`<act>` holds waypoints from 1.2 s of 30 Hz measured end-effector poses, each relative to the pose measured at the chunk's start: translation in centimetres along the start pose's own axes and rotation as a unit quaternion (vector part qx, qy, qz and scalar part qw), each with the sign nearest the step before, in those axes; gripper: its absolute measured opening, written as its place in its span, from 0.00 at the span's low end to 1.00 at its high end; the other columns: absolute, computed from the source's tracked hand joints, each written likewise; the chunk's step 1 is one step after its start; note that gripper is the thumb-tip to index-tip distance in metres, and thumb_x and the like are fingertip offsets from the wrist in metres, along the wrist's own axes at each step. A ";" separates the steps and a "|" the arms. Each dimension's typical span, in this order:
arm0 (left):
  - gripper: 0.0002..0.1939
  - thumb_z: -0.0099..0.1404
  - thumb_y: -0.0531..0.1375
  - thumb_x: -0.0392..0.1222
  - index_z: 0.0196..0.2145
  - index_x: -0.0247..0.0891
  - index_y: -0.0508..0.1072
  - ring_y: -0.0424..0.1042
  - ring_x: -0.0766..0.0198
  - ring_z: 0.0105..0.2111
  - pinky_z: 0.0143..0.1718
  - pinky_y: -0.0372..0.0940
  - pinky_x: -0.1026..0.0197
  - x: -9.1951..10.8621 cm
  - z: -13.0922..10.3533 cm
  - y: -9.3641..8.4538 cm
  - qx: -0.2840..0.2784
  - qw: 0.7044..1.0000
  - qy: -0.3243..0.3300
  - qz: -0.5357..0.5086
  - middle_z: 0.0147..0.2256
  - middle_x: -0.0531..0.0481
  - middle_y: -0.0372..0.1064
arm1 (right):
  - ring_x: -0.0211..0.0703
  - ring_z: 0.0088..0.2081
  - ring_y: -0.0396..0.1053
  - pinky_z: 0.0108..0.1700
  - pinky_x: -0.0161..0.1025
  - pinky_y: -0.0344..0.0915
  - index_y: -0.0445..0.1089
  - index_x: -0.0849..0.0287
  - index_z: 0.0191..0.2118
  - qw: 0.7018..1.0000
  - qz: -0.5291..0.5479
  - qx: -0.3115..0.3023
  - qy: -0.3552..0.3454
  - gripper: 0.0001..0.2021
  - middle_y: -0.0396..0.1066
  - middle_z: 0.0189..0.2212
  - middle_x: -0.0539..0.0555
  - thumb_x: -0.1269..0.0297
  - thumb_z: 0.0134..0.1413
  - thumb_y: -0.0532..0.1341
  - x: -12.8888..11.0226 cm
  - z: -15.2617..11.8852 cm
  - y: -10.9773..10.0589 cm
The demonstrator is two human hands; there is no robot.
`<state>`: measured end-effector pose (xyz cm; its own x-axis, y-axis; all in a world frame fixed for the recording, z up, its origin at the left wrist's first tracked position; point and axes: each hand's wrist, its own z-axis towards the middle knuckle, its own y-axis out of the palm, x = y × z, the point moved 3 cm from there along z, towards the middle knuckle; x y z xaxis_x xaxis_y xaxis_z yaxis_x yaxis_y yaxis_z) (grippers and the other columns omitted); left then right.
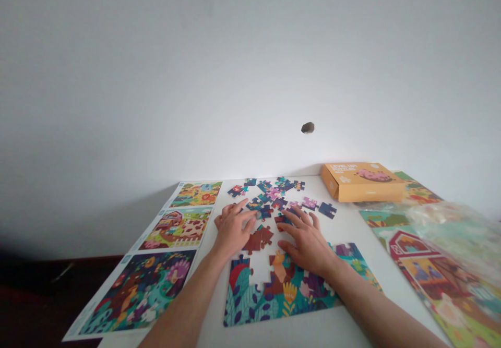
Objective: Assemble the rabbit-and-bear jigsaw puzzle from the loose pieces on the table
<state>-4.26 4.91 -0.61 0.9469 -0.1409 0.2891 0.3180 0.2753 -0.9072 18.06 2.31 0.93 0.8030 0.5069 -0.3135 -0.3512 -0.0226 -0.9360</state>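
A partly joined jigsaw puzzle (254, 302) lies on the white table, teal and leafy along its near side, with a gap in its upper left. Beyond that gap sits a brown joined puzzle section (256, 240). My left hand (234, 229) hovers or rests just left of it, fingers apart, fingertips by the dark blue pieces. My right hand (305, 238) spreads over the puzzle's upper edge, its fingertips at a dark red and blue piece (280, 220); whether it presses on that piece I cannot tell. Loose puzzle pieces (273, 194) are heaped past both hands.
At left lies a reference sheet (135, 251) with three printed pictures. An orange puzzle box (368, 192) stands at the back right. Nearer on the right, clear plastic wrapping (450, 223) covers part of a farm picture (426, 264). A white wall (250, 76) rises behind the table.
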 end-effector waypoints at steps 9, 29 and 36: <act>0.13 0.67 0.54 0.44 0.44 0.50 0.76 0.58 0.48 0.56 0.55 0.50 0.41 1.3 -0.3 -0.4 -0.038 0.994 0.091 -0.046 0.53 0.55 0.70 | 0.56 0.66 0.44 0.63 0.65 0.33 0.60 0.46 0.61 1.000 0.022 -0.012 0.013 0.23 0.57 0.63 0.52 0.52 0.61 0.54 0.2 0.1 0.3; 0.15 0.65 0.57 0.47 0.48 0.50 0.74 0.61 0.49 0.55 0.56 0.55 0.42 1.5 -0.4 -0.5 -0.034 0.994 0.093 -0.034 0.55 0.50 0.66 | 0.55 0.65 0.47 0.63 0.64 0.33 0.62 0.45 0.59 1.000 0.016 -0.011 0.024 0.21 0.61 0.60 0.53 0.52 0.61 0.55 0.3 0.1 0.2; 0.16 0.64 0.58 0.47 0.49 0.49 0.74 0.60 0.48 0.56 0.57 0.54 0.42 1.6 -0.5 -0.6 -0.040 0.995 0.089 -0.027 0.55 0.49 0.66 | 0.54 0.65 0.46 0.64 0.63 0.34 0.62 0.45 0.59 0.999 0.013 -0.016 0.025 0.21 0.60 0.61 0.52 0.52 0.61 0.55 0.3 0.2 0.2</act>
<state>-2.92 4.06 0.23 0.9027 -0.3211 0.2862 0.3570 0.1880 -0.9150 18.15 2.66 0.66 0.8176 0.4612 -0.3447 -0.3575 -0.0626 -0.9318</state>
